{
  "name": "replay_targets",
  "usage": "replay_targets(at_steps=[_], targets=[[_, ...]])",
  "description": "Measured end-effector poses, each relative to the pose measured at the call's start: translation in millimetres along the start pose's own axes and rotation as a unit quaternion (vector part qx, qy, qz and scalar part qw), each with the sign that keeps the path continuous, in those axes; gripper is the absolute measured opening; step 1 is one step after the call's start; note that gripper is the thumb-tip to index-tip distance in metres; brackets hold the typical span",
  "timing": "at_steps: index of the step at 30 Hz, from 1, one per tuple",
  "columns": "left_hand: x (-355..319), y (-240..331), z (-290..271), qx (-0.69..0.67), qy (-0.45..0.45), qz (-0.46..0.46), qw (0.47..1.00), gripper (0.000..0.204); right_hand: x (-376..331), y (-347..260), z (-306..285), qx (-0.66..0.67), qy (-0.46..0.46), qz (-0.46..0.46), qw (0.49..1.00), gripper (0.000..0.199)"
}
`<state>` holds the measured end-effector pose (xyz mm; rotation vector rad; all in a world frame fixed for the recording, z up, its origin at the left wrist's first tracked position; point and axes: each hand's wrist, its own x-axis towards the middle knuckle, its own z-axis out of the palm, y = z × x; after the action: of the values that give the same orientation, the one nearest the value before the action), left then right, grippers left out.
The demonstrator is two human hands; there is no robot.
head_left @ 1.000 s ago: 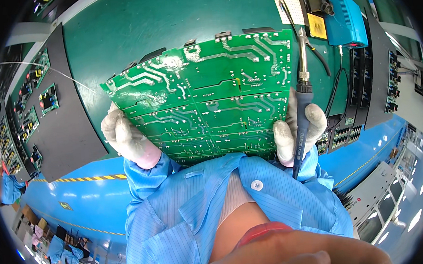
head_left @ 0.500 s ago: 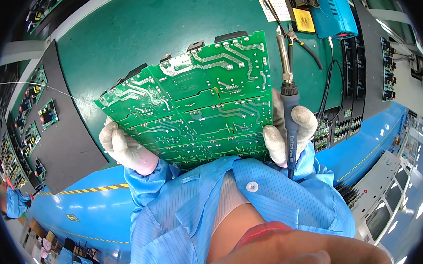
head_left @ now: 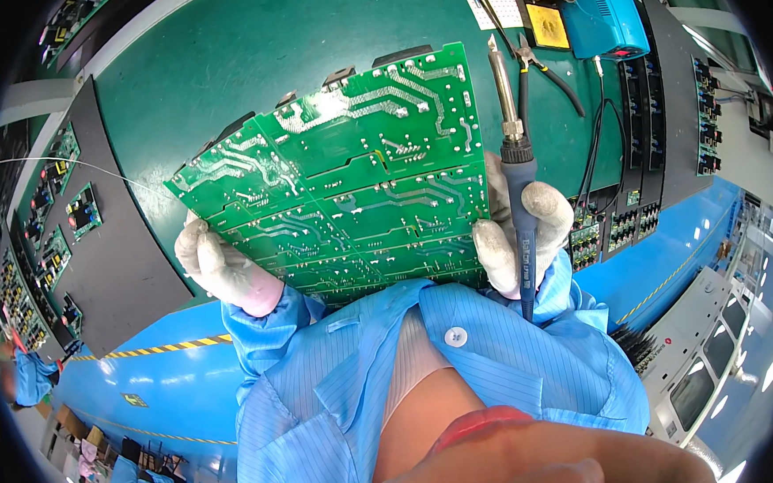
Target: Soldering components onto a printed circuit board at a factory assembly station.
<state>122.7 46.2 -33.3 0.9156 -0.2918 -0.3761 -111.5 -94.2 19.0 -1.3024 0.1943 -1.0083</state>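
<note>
Between my gloved hands a large green circuit board panel (head_left: pixel 348 191) is held up, its soldered side toward me and component tops showing past its far edge. My left hand (head_left: pixel 224 265) is closed on its left edge. My right hand (head_left: pixel 527 224) pinches the right edge and also holds a soldering iron (head_left: pixel 519 180) with a dark blue handle. The iron's tip points away from me, beside the panel and apart from it. Some fingers of both hands are hidden behind the panel.
A green work table (head_left: pixel 216 66) lies beneath. Far right are cutting pliers (head_left: pixel 546 79), a yellow sponge (head_left: pixel 549 26) and a blue soldering station (head_left: pixel 604 11). Black trays (head_left: pixel 131 257) with small circuit boards flank both sides. A thin pale wire (head_left: pixel 72 158) stretches in from the left.
The panel and both hands, with the soldering iron, have shifted slightly left and away from me in the picture. The grip looks the same.
</note>
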Motion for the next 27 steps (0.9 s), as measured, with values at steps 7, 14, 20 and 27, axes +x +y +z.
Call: replay_targets(at_steps=[7,14,20,27], targets=[[0.6,-2.0,2.4,-0.005,0.036,-0.018,0.999,0.019,-0.1,1.6,-4.5,-0.101,0.007,0.026,0.995,0.066],[2.3,-3.1,-4.5,0.086,0.063,-0.028,0.994,0.021,5.3,9.7,-3.8,-0.104,0.043,0.01,0.994,0.056],[5.6,1.0,7.8,0.068,0.089,-0.067,0.991,0.017,6.1,15.5,-5.3,-0.106,0.06,0.021,0.992,0.056],[7.0,0.8,15.3,0.131,0.088,-0.051,0.986,0.021,9.5,18.6,-6.6,-0.12,0.079,0.043,0.989,0.056]])
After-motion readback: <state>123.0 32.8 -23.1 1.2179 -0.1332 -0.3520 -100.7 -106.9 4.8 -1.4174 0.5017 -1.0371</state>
